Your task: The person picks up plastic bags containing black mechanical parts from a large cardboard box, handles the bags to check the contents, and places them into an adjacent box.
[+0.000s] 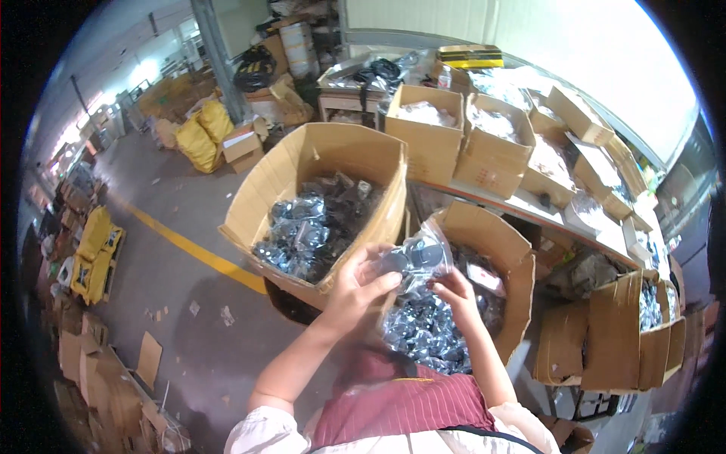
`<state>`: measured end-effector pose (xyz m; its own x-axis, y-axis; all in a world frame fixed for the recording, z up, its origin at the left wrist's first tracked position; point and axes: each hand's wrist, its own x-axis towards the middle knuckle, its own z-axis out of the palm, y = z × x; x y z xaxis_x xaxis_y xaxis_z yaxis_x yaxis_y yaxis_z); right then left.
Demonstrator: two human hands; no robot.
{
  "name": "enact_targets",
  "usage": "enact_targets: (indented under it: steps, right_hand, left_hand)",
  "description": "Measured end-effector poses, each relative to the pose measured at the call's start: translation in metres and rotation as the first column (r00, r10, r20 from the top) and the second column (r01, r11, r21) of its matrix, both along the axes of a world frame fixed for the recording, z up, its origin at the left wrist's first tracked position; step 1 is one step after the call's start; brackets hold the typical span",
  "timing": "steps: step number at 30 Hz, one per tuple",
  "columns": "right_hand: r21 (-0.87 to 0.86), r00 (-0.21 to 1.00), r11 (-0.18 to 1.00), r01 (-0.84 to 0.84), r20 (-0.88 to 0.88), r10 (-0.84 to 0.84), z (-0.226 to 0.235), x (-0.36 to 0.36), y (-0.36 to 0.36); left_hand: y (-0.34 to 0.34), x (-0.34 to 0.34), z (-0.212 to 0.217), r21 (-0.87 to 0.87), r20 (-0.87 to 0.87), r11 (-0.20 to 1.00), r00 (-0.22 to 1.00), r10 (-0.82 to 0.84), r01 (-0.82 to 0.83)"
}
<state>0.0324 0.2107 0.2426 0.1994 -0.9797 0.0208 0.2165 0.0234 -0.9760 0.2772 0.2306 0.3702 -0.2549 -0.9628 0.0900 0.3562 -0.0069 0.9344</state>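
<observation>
My left hand (358, 284) is closed on a clear plastic bag (425, 256) with dark round parts inside, thumb across its near side. At the bag's lower right edge, the bent fingers of my right hand (454, 290) pinch the plastic. Both hands are raised above an open cardboard box (519, 265) that is partly filled with similar shiny bags of dark parts (423, 333). What exactly the dark parts are cannot be made out. A larger open carton (325, 140) stands just beyond my left hand, holding more bagged black parts (306, 227).
Several open cartons (425, 136) with plastic-wrapped contents line a bench at the back right. More cardboard boxes (611, 333) stand low on the right. Yellow sacks (203, 136) sit at the far left. Flattened cardboard (98, 374) is piled at lower left, near a yellow floor line (189, 246).
</observation>
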Motion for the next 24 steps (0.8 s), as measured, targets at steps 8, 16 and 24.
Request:
enact_targets:
  steps: [8,16,24]
  right_hand:
    - [0.591,-0.189,0.792,-0.154,-0.804,0.564,-0.309,-0.063,0.085]
    - [-0.065,0.241,0.803,-0.592,-0.965,0.100,-0.528,-0.181,0.148]
    - [0.779,-0.199,0.564,-0.276,-0.620,0.759,-0.314,-0.073,0.080]
  left_hand:
    - [-0.014,0.035,-0.011,-0.001,-0.285,0.935,0.897,0.339,-0.353]
    - [-0.066,0.043,-0.030,0.028,-0.108,0.976,0.970,0.217,-0.216]
    - [-0.068,0.049,-0.042,0.120,-0.235,0.980,0.954,0.186,-0.162]
